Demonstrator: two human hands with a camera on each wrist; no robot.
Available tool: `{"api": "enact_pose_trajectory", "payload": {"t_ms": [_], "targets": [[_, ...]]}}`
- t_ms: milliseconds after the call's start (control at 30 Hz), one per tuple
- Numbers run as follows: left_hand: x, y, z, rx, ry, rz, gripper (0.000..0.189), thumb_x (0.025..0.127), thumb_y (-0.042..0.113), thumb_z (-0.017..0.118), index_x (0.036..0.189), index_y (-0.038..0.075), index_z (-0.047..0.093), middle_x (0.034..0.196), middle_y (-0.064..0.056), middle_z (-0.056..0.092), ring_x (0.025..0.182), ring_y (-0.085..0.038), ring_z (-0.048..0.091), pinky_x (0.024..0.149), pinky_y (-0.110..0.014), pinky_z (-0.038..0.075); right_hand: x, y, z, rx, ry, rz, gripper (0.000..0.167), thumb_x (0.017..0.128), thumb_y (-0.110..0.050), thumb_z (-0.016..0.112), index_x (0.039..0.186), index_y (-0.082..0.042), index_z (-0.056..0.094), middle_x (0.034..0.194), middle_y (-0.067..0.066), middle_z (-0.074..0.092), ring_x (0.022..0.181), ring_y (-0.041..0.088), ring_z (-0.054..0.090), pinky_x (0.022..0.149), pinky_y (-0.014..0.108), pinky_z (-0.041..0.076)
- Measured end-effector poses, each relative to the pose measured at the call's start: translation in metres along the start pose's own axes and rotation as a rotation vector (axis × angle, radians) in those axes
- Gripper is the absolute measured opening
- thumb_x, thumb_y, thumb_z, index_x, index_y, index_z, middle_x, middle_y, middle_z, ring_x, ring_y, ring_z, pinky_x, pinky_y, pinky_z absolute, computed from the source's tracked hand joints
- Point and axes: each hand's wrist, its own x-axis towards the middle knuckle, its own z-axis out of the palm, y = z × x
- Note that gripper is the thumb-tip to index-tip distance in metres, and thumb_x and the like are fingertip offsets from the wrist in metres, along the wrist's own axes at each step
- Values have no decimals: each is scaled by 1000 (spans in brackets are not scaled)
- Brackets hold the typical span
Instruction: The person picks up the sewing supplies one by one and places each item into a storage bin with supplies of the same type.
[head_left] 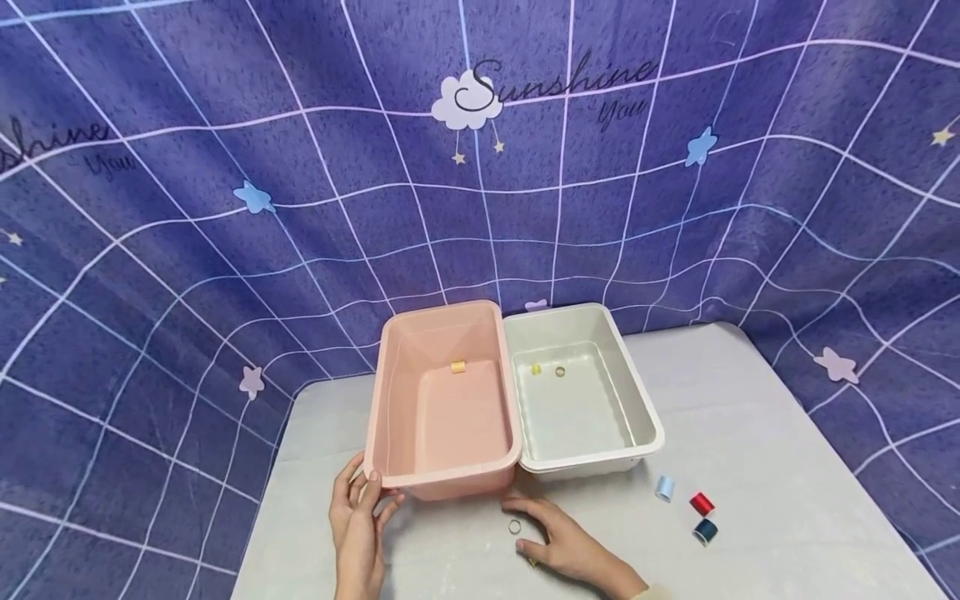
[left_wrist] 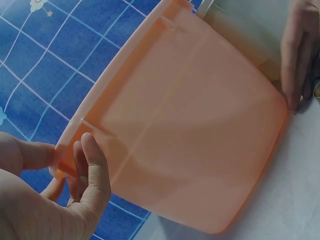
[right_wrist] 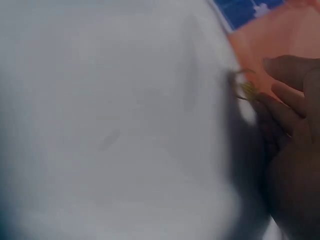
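We see the left hand [head_left: 357, 517] pinching the rim of the pink tub [head_left: 459, 477] and the right hand [head_left: 568, 546], thumb and fingers spread, partly hiding a yellow piece [head_left: 532, 562] we cannot identify.

Blue gridded curtain [head_left: 420, 217] behind, white cloud print [head_left: 452, 107]; pale tabletop [head_left: 772, 475] beneath.

Gold piece [head_left: 532, 562] partly hidden, hands [left_wrist: 57, 211] cut off in left wrist view
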Motion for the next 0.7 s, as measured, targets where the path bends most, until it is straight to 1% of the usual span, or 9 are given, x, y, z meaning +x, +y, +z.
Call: {"api": "enact_pose_trajectory", "payload": {"t_ms": [67,133,233,300,400,500,600,700], "targets": [[-1,-1,0,1,4,-6,51,108,21,59,154,16,38,125,2,57,84,-8,64,75,-24,65,-1,1,5,-73,24,-63,55,95,-24,76,147,-21,58,144,-5,63,131,19,59,110,39,49],[-1,-1,1,-5,-2,-3,52,108,22,59,155,17,38,126,2,58,84,-8,64,75,-24,65,0,2,8,-138,58,-133,55,92,-21,79,144,-21,60,140,-7,66,126,15,60,105,39,50],[1,0,3,-13,-17,6,52,107,23,60,155,17,39,128,2,58,85,-8,64,76,-24,65,3,2,11,-202,107,-225,54,88,-19,82,139,-21,64,135,-7,69,121,13,61,100,40,49],[2,2,4,-15,-22,14,52,107,22,60,155,17,39,128,1,58,85,-9,64,75,-24,65,5,1,11,-229,113,-259,51,86,-18,83,135,-23,66,133,-8,70,120,13,61,98,41,48],[3,5,4,-16,-24,27,52,107,22,60,155,16,39,127,0,57,84,-9,64,75,-24,65,10,1,12,-227,102,-271,46,86,-15,82,129,-25,69,130,-10,71,118,11,61,96,39,47],[3,6,3,-15,-24,33,53,108,23,60,155,15,38,127,0,57,84,-9,64,75,-24,65,13,4,14,-204,112,-279,43,85,-8,81,123,-26,71,125,-12,72,113,8,61,94,36,47],[2,2,0,-6,-19,17,54,108,24,59,156,16,37,127,2,57,85,-8,64,75,-24,65,11,8,19,-175,114,-271,42,84,-4,80,118,-28,73,120,-14,73,109,5,61,92,34,47],[-1,-2,-3,3,-13,0,55,108,24,59,157,17,36,126,4,57,85,-8,64,76,-24,65,6,10,23,-149,98,-243,39,86,-5,79,116,-30,73,117,-16,74,109,3,61,94,34,48]]}}
